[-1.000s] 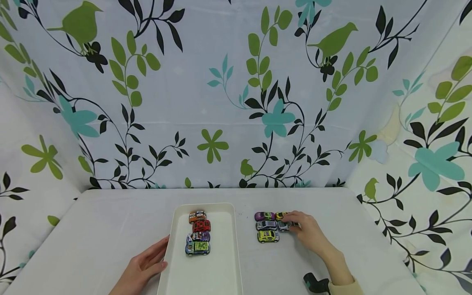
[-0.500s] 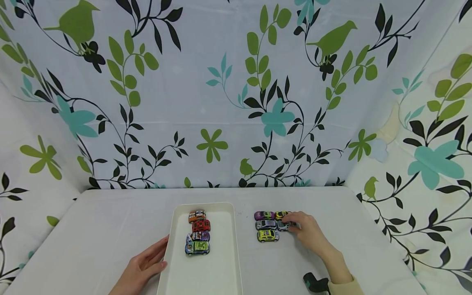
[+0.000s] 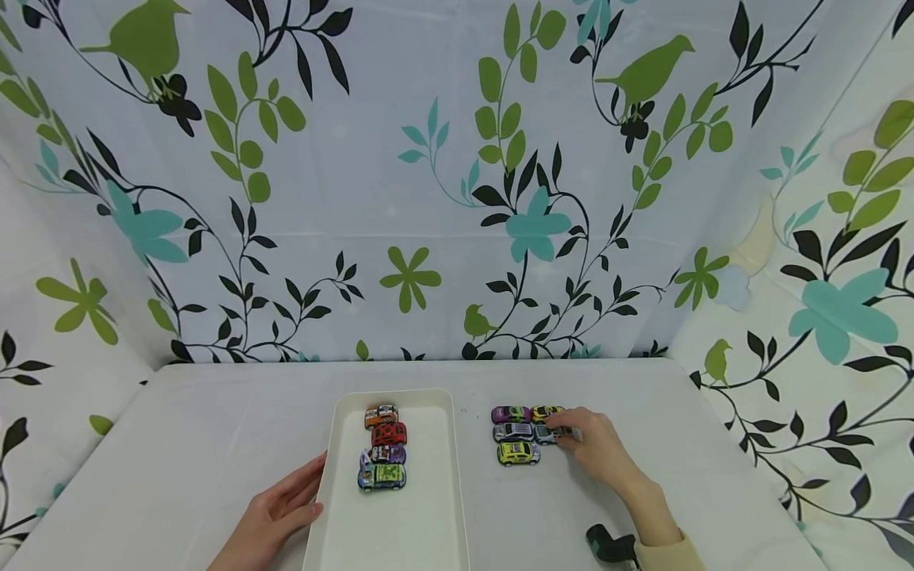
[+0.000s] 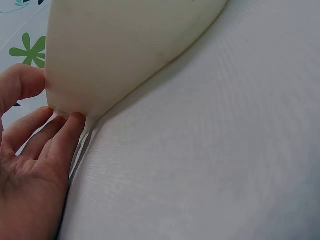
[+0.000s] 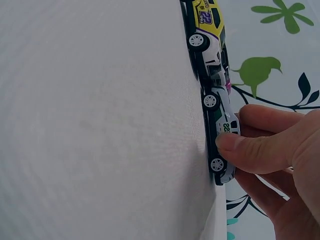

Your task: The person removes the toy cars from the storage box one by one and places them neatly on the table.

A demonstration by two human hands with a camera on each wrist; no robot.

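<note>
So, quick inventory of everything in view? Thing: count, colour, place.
tray: 1, off-white, on table
orange car: 1, orange and white, tray, farthest
red car: 1, red and black, tray, second
patterned car: 1, purple and white, tray, third
green car: 1, green and blue, tray, nearest
purple car: 1, purple, right group, far left
yellow cars: 2, yellow, right group, far right and near left
silver car: 1, silver, right group, middle left
pale grey car: 1, pale grey, right of silver car
tablecloth: 1, white, table
backdrop: printed fabric, white with green, teal, black, behind
black object: 1, black, by right cuff; purpose unclear
left hand: 1, at tray's left edge
right hand: 1, pinching pale grey car
sleeve: 1, beige, right arm
</note>
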